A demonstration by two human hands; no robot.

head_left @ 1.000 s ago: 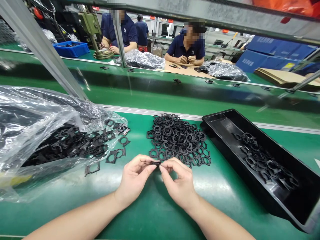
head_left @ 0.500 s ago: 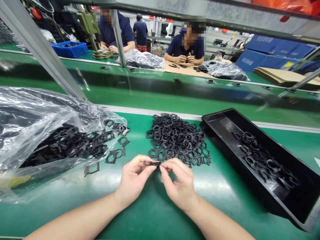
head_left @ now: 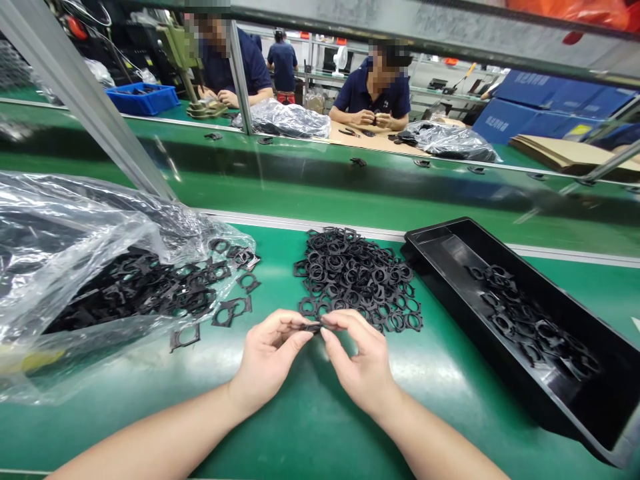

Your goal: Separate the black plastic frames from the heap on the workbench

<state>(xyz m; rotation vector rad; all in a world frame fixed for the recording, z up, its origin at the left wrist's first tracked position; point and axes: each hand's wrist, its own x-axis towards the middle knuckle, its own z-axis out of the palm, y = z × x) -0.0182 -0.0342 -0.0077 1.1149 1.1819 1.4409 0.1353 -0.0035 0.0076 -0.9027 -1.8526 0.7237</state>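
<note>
Between the fingertips of both hands is a small black plastic part [head_left: 313, 327], seen nearly edge-on. My left hand [head_left: 270, 363] pinches its left end between thumb and fingers. My right hand [head_left: 361, 370] grips the right end the same way. Just beyond the fingers lies a heap of black ring-shaped plastic parts [head_left: 350, 273]. To the left, a clear plastic bag [head_left: 100, 233] spills out black square-framed parts [head_left: 185, 287], several of them loose on the green table [head_left: 240, 440]. Whether the held part is one piece or two pressed together I cannot tell.
A long black tray [head_left: 450, 293] with finished-looking black pieces [head_left: 530, 320] stands at the right. Behind the table runs a green conveyor belt [head_left: 280, 180] carrying scattered black parts. Across it sit co-workers [head_left: 375, 93]. A metal post [head_left: 95, 107] slants at the left.
My right thumb and fingers have shifted slightly on the black part. Both hands stay in nearly the same place; the view has moved a little.
</note>
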